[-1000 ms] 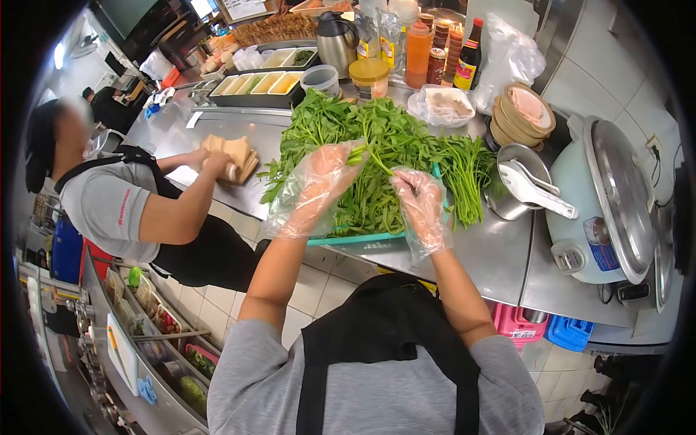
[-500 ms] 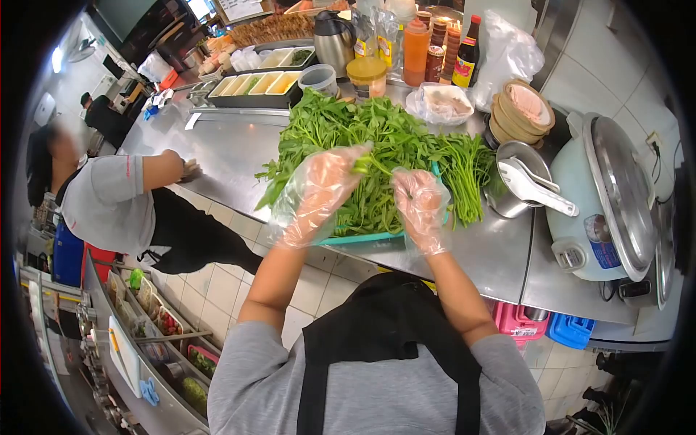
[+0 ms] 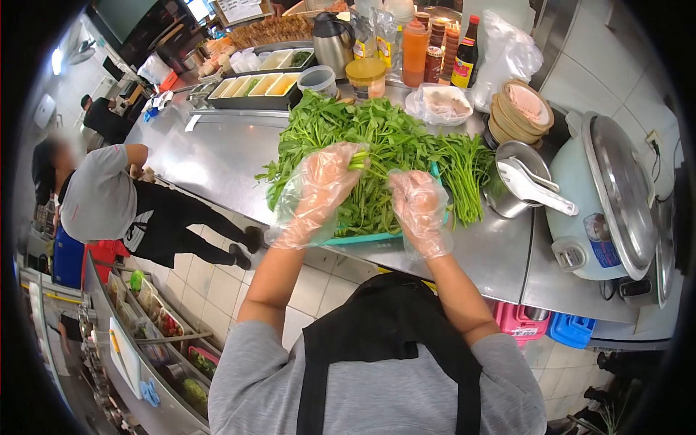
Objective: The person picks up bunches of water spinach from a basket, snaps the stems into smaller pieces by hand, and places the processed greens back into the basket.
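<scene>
Both my hands wear clear plastic gloves over a large heap of leafy green vegetables. My left hand is closed round a small bunch of green stems, whose ends poke out toward the right. Level with it, my right hand is curled shut with its fingertips at a thin stem running from the heap; the glove and fingers hide most of what they pinch. Under the greens sits a teal tray, its front rim showing. More long-stemmed greens lie to the right of my right hand.
A steel pot with a white ladle and a large rice cooker stand right. Behind are a condiment tray, a thermos and sauce bottles. A co-worker stands at the steel counter, left.
The co-worker at the left has shifted farther left, drawing the arm back from the counter. My right hand has turned slightly, its fingers more curled. My left hand stays nearly in place with the stems.
</scene>
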A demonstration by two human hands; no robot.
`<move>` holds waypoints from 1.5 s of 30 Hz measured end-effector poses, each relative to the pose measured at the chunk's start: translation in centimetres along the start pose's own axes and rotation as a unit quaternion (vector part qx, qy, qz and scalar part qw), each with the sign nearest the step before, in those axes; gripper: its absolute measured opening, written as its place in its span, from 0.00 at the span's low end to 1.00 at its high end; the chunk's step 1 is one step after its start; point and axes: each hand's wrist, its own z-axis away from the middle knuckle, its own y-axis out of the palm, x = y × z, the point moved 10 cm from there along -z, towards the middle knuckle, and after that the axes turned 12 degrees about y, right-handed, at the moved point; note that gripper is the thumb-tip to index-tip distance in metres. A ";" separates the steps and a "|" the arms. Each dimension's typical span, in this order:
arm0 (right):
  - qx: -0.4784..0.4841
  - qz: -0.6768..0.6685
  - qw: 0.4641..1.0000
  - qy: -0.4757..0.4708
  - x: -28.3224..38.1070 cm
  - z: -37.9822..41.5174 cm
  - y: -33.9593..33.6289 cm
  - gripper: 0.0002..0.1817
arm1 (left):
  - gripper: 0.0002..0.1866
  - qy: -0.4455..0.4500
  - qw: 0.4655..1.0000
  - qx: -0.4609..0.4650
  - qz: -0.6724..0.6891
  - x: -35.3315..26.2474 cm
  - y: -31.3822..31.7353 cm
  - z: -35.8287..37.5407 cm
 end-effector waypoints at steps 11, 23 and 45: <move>0.087 -0.139 0.972 0.165 -2.5 -2.8 -0.2 0.12 | 0.16 -0.031 0.990 -0.055 0.125 1.0 -5.0 -0.2; 0.251 0.120 0.960 -0.040 -0.3 1.7 5.7 0.16 | 0.10 -0.030 0.950 -0.219 0.222 5.3 -9.9 0.1; 0.708 0.039 0.673 0.207 -22.3 38.1 1.6 0.24 | 0.20 0.034 0.997 0.055 -0.053 1.5 3.9 -1.8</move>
